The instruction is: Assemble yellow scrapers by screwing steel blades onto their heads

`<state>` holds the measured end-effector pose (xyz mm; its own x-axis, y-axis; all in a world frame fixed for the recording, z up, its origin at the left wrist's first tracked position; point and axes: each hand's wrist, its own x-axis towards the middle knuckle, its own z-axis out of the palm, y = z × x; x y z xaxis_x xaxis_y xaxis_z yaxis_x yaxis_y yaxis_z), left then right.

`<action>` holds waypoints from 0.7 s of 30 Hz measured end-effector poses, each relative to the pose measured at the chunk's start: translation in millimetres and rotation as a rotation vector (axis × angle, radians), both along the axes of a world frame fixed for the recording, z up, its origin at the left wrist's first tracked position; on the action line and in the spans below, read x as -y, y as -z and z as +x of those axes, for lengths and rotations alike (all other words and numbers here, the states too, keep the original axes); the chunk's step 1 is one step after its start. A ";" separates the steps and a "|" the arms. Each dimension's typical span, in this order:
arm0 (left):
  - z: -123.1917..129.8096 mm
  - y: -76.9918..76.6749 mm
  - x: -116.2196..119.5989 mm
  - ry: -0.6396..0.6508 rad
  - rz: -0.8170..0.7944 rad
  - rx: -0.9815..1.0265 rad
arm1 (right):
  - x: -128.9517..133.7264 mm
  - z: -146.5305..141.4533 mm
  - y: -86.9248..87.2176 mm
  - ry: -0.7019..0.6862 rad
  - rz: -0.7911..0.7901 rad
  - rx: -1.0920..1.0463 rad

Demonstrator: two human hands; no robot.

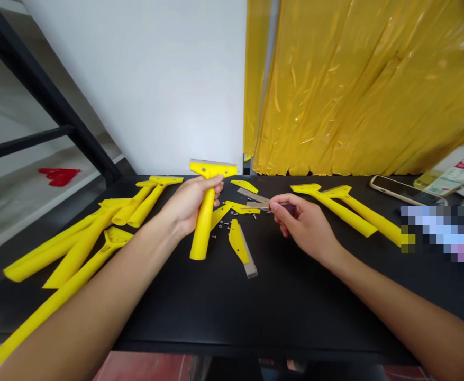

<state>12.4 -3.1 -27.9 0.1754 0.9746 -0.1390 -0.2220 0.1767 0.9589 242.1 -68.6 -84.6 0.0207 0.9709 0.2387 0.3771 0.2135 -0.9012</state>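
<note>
Black table (255, 328) sits against a white wall (136, 79) and a crumpled mustard-yellow plastic sheet (366, 90), and from my remote seat I see it scattered with parts. The left hand (186, 203) clenches a bright yellow plastic scraper (203, 227) around its tubular handle, with the steel-edged head upright and pointing away from the palm. The right hand (301, 225) sits over the table with its fingers (279, 203) pinched together at a narrow steel blade (253, 197); I cannot tell whether they grip it or something small and dark. Tiny loose metal screws (226, 227) lie between the hands, just beside a yellow plastic head piece (237, 241) resting on a second steel blade (248, 262). A careless sweep of a wrist could scatter those screws off the table, and a bare finger slipping along an exposed steel edge could cut skin. Both forearms reach in from the bottom corners, angled toward the middle, wrists slightly bent. More yellow scrapers (69, 248) lie piled at left; another pair (335, 209) lies at right, near a smartphone (406, 190)
</note>
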 end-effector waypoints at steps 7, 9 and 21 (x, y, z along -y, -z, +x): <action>-1.3 4.2 -1.8 -0.036 -0.017 0.037 | -1.3 -8.2 9.0 0.036 0.007 -0.082; -1.6 4.2 -1.8 -0.043 -0.014 0.046 | -4.1 -9.0 13.3 0.035 -0.025 -0.107; -1.6 1.1 1.6 -0.051 0.002 0.055 | -13.2 -8.2 25.1 0.025 -0.099 -0.189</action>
<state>10.8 -4.7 -29.0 0.1323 0.9828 -0.1291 -0.2826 0.1622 0.9454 233.9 -55.4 -109.7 0.0804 0.9880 0.1320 0.2031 0.1134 -0.9726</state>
